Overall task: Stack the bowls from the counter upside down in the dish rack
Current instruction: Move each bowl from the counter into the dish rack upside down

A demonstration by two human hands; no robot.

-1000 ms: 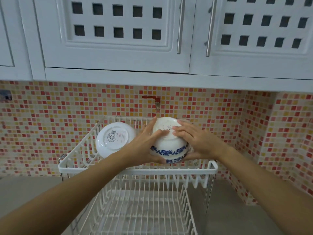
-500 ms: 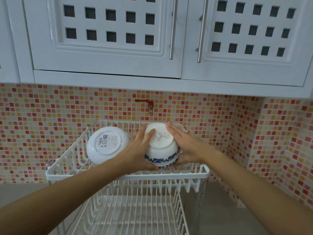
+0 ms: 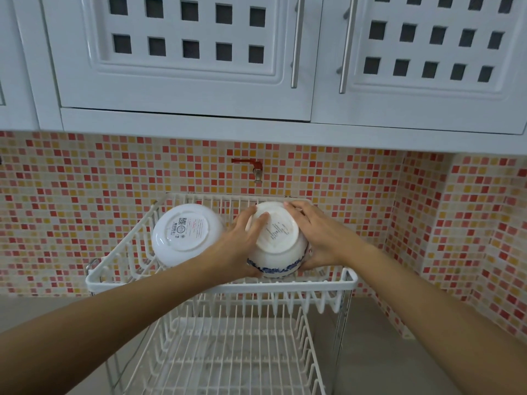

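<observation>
A white bowl with a blue pattern near its rim [image 3: 278, 246] is upside down over the right half of the white wire dish rack's upper tier [image 3: 219, 286]. My left hand [image 3: 242, 246] grips its left side, thumb across the base. My right hand [image 3: 316, 238] holds its right side, fingers on the base edge. A plain white bowl [image 3: 185, 233] lies upside down and tilted in the left half of the same tier, its labelled base facing me. Whether the patterned bowl rests on the wires is hidden by my hands.
The rack's lower tier [image 3: 228, 360] holds nothing. White wall cabinets with bar handles [image 3: 295, 41] hang close overhead. A red tap [image 3: 251, 166] sticks out of the mosaic tile wall behind the rack. The tiled corner wall [image 3: 470, 238] closes in on the right.
The patterned bowl has tipped its base further toward me and sunk slightly into the upper tier, both hands staying on it. The plain white bowl has not moved.
</observation>
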